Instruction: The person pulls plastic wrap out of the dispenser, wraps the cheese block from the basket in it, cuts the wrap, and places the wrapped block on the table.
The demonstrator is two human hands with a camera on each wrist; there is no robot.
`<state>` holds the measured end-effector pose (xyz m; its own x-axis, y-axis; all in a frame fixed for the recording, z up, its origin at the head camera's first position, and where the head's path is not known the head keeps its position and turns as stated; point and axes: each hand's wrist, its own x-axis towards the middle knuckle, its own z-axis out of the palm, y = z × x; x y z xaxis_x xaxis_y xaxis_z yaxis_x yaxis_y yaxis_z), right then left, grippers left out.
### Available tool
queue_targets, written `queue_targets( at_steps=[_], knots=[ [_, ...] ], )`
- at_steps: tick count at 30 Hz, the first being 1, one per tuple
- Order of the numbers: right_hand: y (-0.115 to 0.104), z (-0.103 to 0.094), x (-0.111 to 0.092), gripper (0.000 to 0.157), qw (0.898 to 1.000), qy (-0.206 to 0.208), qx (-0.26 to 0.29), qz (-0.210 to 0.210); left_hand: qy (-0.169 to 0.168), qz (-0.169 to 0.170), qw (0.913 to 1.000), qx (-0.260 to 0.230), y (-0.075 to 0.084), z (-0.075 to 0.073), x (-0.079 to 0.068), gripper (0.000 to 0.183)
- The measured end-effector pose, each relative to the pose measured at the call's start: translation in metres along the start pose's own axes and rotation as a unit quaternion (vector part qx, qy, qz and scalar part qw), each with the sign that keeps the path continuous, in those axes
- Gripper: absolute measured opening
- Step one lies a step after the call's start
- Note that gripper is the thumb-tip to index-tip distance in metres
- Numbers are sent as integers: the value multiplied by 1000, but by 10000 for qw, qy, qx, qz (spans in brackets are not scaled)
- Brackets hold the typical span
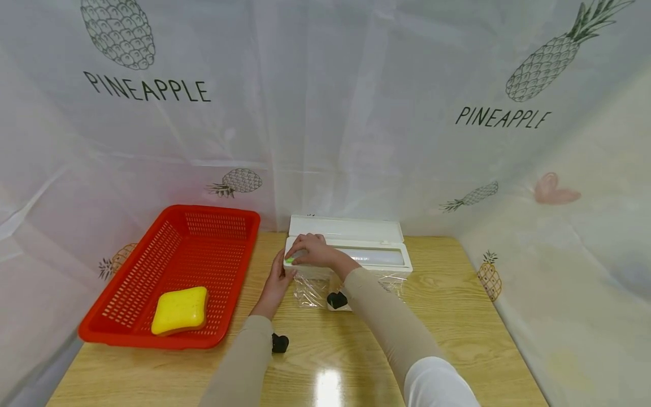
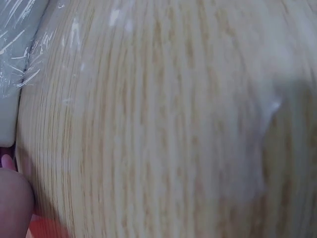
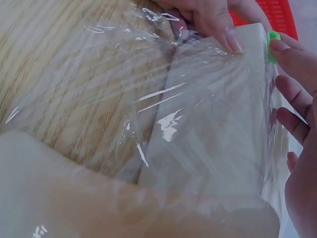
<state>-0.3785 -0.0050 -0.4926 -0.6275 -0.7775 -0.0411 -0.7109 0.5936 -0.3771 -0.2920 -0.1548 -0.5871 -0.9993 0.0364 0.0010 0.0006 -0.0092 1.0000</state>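
A white cling film dispenser (image 1: 409, 270) stands at the back of the table, its lid (image 1: 346, 228) raised and a film roll (image 1: 378, 257) visible inside. Clear film (image 3: 148, 99) hangs wrinkled over the front wall onto the wood. My left hand (image 1: 276, 282) holds the dispenser's left end, thumb against the front face. Crossing over the top, my right hand (image 1: 316, 251) pinches the small green slide cutter (image 3: 272, 47) at that same end, other fingers bent. In the left wrist view only part of a finger (image 2: 15, 206) shows, beside the dispenser's corner.
A red plastic basket (image 1: 239, 282) stands on the left, with a yellow sponge (image 1: 179, 311) in it. Black heart-shaped pieces show by both forearms. The wooden table (image 1: 458, 316) backs onto a pineapple-printed curtain (image 1: 325, 113).
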Motion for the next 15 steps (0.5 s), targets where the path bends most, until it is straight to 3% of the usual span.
queue_targets(
  at_steps=[6, 11, 15],
  knots=[
    [4, 1, -5, 21, 9999, 15, 82, -97, -67, 47, 9999, -97, -1, 0, 1, 72],
    [6, 1, -7, 22, 9998, 6, -61, -180, -169, 32, 9998, 94, -1, 0, 0, 69],
    [4, -2, -8, 23, 9993, 9, -300, -226, -53, 78, 9995, 312, -5, -1, 3, 67]
  ],
)
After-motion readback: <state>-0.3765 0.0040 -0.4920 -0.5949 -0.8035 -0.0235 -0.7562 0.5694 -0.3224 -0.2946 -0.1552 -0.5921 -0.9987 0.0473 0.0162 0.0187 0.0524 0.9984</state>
